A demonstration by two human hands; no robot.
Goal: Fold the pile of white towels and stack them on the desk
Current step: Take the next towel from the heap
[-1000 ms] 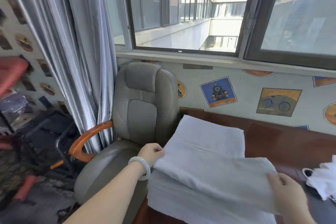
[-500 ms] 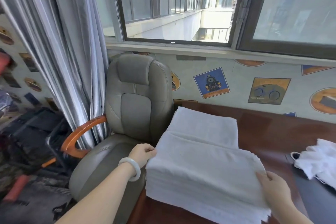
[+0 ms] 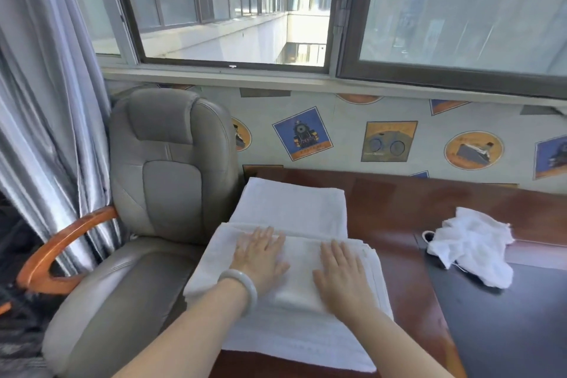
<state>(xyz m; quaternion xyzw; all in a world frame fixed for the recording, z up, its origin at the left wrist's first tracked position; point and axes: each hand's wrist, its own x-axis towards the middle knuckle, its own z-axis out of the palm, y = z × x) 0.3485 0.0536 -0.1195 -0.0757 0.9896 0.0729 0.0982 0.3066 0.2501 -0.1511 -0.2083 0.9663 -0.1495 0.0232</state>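
Bench [image 3: 399, 209] beside chair [image 3: 171, 163]: folded towel [image 3: 299, 273] is pressed onto towel stack [image 3: 294, 344] by left hand [image 3: 260, 258] and right hand [image 3: 340, 273], 2 flat hands, nothing gripped. Stack could be slid off chair-side by uneven pressure.

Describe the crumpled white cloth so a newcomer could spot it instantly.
Find the wooden desk under the window. Right of the flat towel stack, at the black mat edge, lies the crumpled cloth. Unlike those neat towels, it is bunched and wrinkled.
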